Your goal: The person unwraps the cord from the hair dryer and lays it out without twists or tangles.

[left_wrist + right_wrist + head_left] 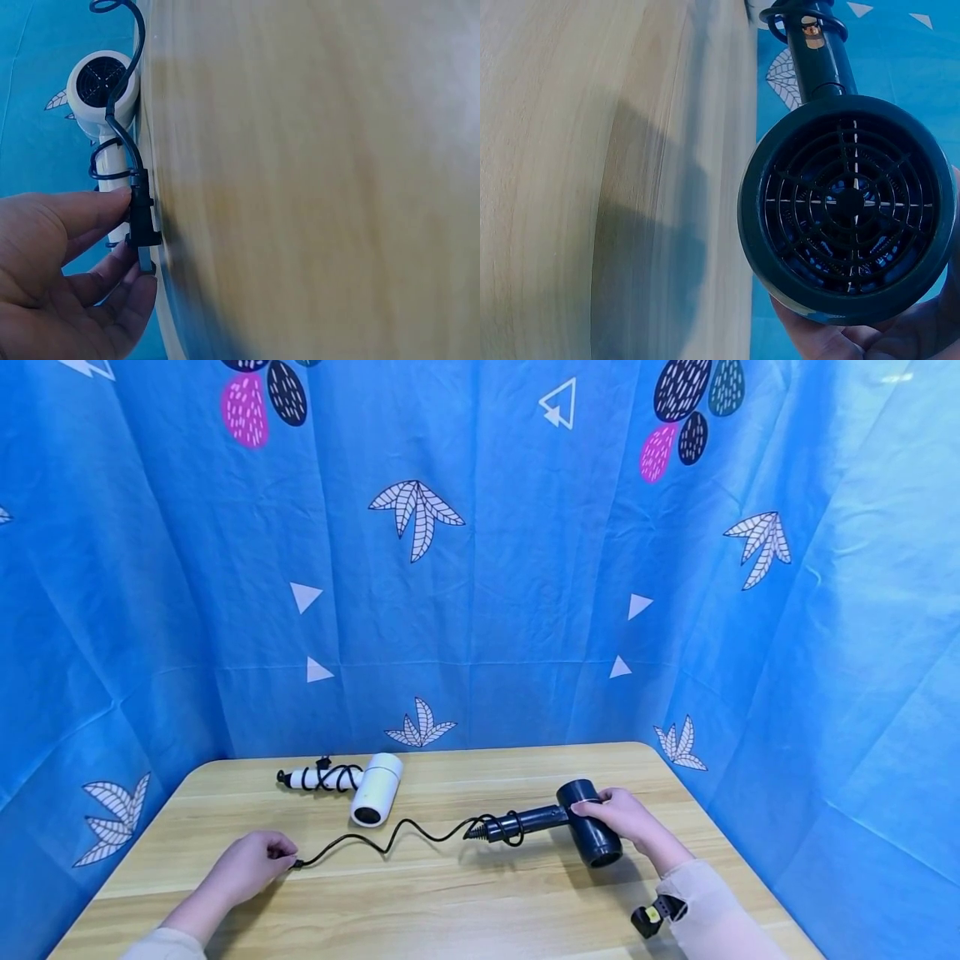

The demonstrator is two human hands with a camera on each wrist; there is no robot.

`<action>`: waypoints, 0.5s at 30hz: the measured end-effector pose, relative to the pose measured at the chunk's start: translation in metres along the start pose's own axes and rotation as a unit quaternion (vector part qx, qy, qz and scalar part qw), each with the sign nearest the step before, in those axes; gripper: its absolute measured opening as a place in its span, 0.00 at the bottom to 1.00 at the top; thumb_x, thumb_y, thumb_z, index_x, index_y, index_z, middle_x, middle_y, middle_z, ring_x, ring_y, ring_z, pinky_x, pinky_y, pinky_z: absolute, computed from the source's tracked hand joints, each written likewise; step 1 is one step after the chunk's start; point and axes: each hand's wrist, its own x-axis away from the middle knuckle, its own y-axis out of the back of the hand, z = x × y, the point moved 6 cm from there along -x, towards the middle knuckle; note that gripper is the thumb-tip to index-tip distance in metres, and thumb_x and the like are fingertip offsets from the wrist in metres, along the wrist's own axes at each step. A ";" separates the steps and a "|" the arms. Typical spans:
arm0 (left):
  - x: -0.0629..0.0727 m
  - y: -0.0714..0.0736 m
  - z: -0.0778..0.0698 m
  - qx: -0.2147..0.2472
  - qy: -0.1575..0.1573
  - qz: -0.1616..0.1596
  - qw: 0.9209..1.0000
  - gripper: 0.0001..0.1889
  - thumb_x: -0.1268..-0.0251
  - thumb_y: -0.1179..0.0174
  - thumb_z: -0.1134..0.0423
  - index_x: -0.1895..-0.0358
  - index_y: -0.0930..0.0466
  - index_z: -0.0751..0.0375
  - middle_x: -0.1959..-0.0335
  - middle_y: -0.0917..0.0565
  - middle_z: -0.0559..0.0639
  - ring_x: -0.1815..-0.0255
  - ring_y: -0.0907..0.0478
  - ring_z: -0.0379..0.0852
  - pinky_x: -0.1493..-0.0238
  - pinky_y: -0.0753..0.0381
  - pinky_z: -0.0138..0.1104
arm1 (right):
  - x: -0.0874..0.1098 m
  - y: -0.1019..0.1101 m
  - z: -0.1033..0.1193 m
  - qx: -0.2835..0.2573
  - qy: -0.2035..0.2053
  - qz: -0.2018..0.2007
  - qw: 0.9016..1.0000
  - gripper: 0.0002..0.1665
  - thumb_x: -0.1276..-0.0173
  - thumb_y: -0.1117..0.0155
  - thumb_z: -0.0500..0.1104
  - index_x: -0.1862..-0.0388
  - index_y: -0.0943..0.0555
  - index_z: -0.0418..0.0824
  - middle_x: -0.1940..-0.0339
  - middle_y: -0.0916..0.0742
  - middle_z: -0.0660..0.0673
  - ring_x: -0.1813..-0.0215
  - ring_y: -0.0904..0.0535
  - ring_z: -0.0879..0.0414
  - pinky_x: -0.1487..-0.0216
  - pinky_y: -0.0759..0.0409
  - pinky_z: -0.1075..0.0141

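My right hand grips the barrel of a black hair dryer at the right of the table, its handle pointing left. In the right wrist view the round grille of the black hair dryer faces the camera, with fingers below it. A loop of cord circles the handle, and the rest of the black cord runs in waves to the left. At its end, my left hand pinches the plug between thumb and fingers, close over the table.
A white hair dryer lies at the back left, its own black cord wound round its handle. The wooden table ends at a blue patterned curtain behind and on both sides. A small black device is strapped at the right sleeve.
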 end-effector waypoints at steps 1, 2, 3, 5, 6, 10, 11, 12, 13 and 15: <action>0.000 0.000 -0.001 -0.001 0.001 0.000 1.000 0.04 0.38 0.33 0.66 0.62 0.14 0.61 0.65 0.15 0.48 0.60 0.20 0.48 0.54 0.21 0.50 | 0.000 0.000 0.000 0.000 0.000 0.000 1.000 0.44 0.39 0.30 0.58 0.41 0.27 0.22 0.56 0.16 0.36 0.59 0.17 0.50 0.59 0.16 0.57; -0.001 0.000 -0.002 -0.001 0.002 0.001 1.000 0.04 0.38 0.33 0.66 0.62 0.14 0.61 0.65 0.15 0.47 0.61 0.20 0.47 0.54 0.21 0.50 | 0.000 0.000 0.000 0.000 -0.001 0.000 1.000 0.44 0.38 0.30 0.58 0.41 0.27 0.23 0.56 0.16 0.36 0.59 0.17 0.50 0.59 0.16 0.57; -0.001 0.000 -0.002 -0.001 0.003 0.002 1.000 0.04 0.38 0.33 0.66 0.62 0.14 0.62 0.65 0.15 0.47 0.61 0.20 0.48 0.54 0.21 0.50 | 0.000 0.000 0.000 0.000 -0.001 0.000 1.000 0.44 0.39 0.30 0.58 0.41 0.27 0.23 0.56 0.16 0.36 0.59 0.17 0.50 0.58 0.16 0.57; -0.001 0.000 -0.003 0.000 0.006 0.004 1.000 0.05 0.37 0.33 0.66 0.61 0.14 0.63 0.65 0.15 0.47 0.60 0.20 0.48 0.54 0.21 0.51 | 0.000 0.000 0.000 0.000 -0.001 0.001 1.000 0.44 0.39 0.30 0.58 0.42 0.27 0.23 0.56 0.16 0.36 0.59 0.17 0.50 0.58 0.16 0.57; -0.001 0.000 -0.004 0.000 0.006 0.004 1.000 0.05 0.37 0.33 0.66 0.61 0.14 0.63 0.64 0.15 0.48 0.60 0.20 0.48 0.54 0.21 0.51 | 0.000 0.000 0.000 -0.001 -0.001 0.000 1.000 0.44 0.39 0.29 0.58 0.42 0.27 0.23 0.56 0.16 0.36 0.59 0.17 0.50 0.58 0.16 0.57; -0.001 0.001 -0.004 0.000 0.009 0.001 1.000 0.05 0.38 0.33 0.66 0.61 0.14 0.63 0.64 0.15 0.49 0.60 0.20 0.48 0.56 0.21 0.51 | 0.000 -0.001 0.001 -0.001 0.001 0.001 1.000 0.44 0.39 0.29 0.59 0.41 0.27 0.22 0.56 0.16 0.36 0.59 0.17 0.50 0.58 0.16 0.56; -0.001 0.001 -0.004 0.001 0.009 -0.001 1.000 0.05 0.38 0.33 0.66 0.61 0.14 0.63 0.64 0.15 0.50 0.60 0.20 0.49 0.56 0.21 0.51 | -0.001 -0.001 0.001 -0.001 0.001 0.001 1.000 0.45 0.39 0.29 0.59 0.41 0.27 0.22 0.56 0.16 0.36 0.59 0.17 0.50 0.58 0.16 0.56; -0.001 0.002 -0.004 0.001 0.007 -0.004 1.000 0.05 0.38 0.33 0.66 0.61 0.14 0.62 0.63 0.15 0.51 0.60 0.19 0.49 0.55 0.21 0.51 | -0.001 -0.001 0.001 -0.001 0.001 0.001 1.000 0.45 0.39 0.29 0.59 0.41 0.28 0.22 0.56 0.16 0.35 0.59 0.17 0.50 0.58 0.16 0.56; 0.000 0.002 -0.004 0.001 0.004 -0.008 1.000 0.05 0.39 0.33 0.67 0.61 0.14 0.62 0.63 0.14 0.51 0.60 0.19 0.50 0.55 0.21 0.52 | -0.001 -0.001 0.001 -0.001 0.001 0.001 1.000 0.45 0.39 0.29 0.59 0.41 0.28 0.22 0.56 0.16 0.35 0.59 0.17 0.50 0.58 0.16 0.56; 0.000 0.003 -0.004 0.000 0.000 -0.013 1.000 0.05 0.40 0.32 0.67 0.61 0.14 0.61 0.62 0.14 0.52 0.60 0.19 0.50 0.56 0.21 0.52 | -0.001 -0.001 0.001 -0.002 0.001 0.002 1.000 0.45 0.39 0.29 0.58 0.41 0.28 0.22 0.55 0.16 0.35 0.59 0.17 0.50 0.57 0.16 0.56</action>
